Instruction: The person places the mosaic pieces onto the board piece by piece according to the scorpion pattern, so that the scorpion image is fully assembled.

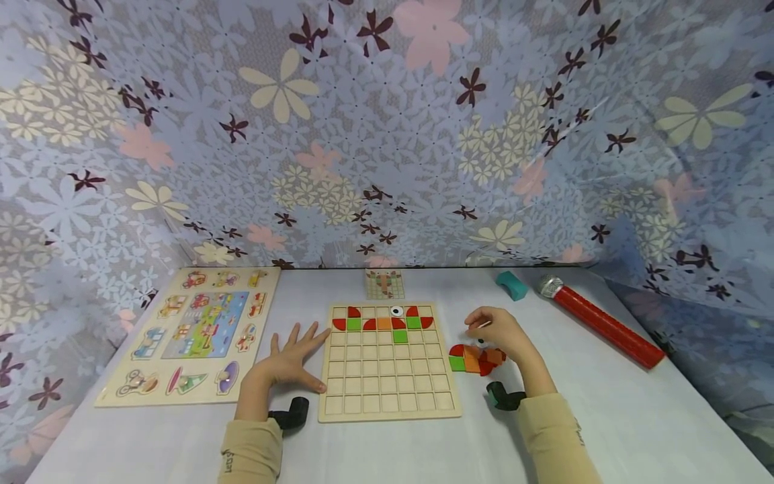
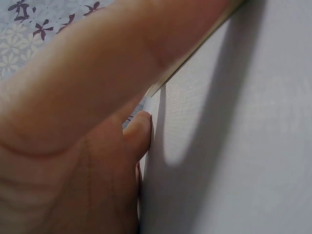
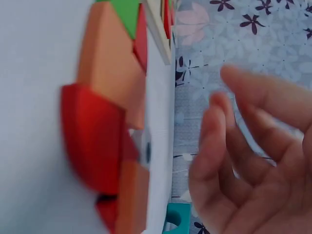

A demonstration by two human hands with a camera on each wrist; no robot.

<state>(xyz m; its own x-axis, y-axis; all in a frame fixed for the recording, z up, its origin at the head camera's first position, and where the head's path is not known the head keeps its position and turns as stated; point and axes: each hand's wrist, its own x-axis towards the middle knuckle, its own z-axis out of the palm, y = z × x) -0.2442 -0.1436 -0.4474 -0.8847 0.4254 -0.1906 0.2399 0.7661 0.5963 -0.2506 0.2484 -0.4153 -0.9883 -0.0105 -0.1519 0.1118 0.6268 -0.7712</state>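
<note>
A wooden grid board (image 1: 387,386) lies mid-table, its upper rows partly filled with red quarter-round, green and orange square pieces and one white eye piece (image 1: 396,311). My left hand (image 1: 289,366) spreads its fingers along the board's left edge, thumb and fingertips at the rim. My right hand (image 1: 498,329) hovers just over a small pile of loose pieces (image 1: 471,360) to the right of the board. Nothing shows between its loosely bent fingers in the right wrist view. In that pile are green, orange and red pieces (image 3: 92,136), with an eye piece (image 1: 480,341) behind.
A picture card (image 1: 384,285) stands behind the board. On the left lies a wooden picture puzzle (image 1: 154,343). Farther back on the right are a teal block (image 1: 511,286) and a red toy microphone (image 1: 605,323). A flowered cloth (image 1: 387,134) hangs along the table's back edge.
</note>
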